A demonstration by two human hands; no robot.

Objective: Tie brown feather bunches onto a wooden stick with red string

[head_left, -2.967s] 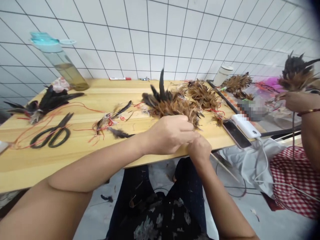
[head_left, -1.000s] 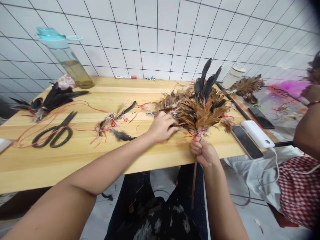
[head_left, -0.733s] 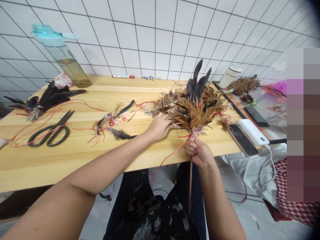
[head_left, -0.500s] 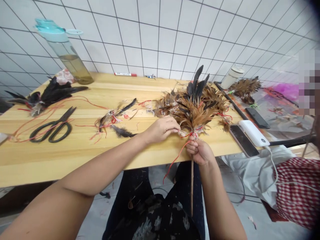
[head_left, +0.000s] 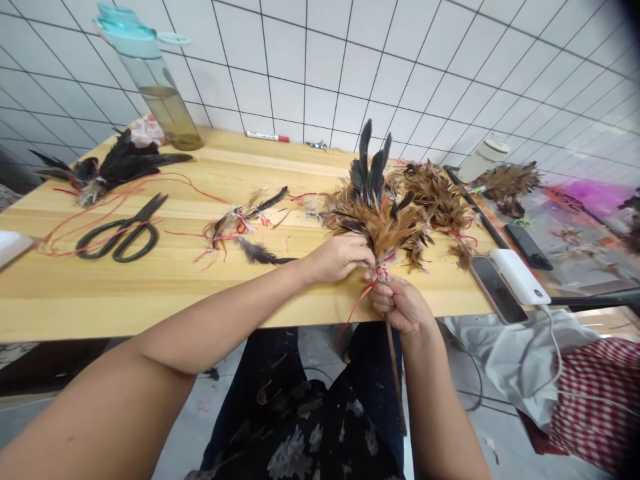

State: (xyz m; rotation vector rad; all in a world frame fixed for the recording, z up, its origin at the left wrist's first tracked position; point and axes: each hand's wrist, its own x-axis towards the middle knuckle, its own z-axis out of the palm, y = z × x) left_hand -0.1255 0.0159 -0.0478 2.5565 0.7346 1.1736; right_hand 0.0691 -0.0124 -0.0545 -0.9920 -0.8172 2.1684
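Feather duster (head_left: 380, 227), wooden stick (head_left: 395, 380) clenched in right-hand fingers (head_left: 383, 300), left-hand fingers (head_left: 357, 257) grasping its red-thread (head_left: 381, 273) binding; marker (head_left: 267, 137) label too small to read.

The bundle of brown and black feathers (head_left: 380, 223) looked soft and mostly matt, with a small shine on the dark tips. The thin wooden stick (head_left: 396, 380) looked plain and unpainted, and the thin red string (head_left: 357, 308) looked like a matt thread. The pale wooden table top (head_left: 150, 293) was smooth and had a light varnish shine. The scissors with black plastic handles (head_left: 133, 227) looked smooth and matt. The clear plastic bottle with a teal lid (head_left: 160, 87) was glossy. The white plastic power bank (head_left: 515, 277) was smooth, and the dark glass phone (head_left: 495, 290) was reflecting the light. The white wall tiles (head_left: 320, 73) looked like glossy ceramic. The red and white checked cloth (head_left: 595, 407) was matt.
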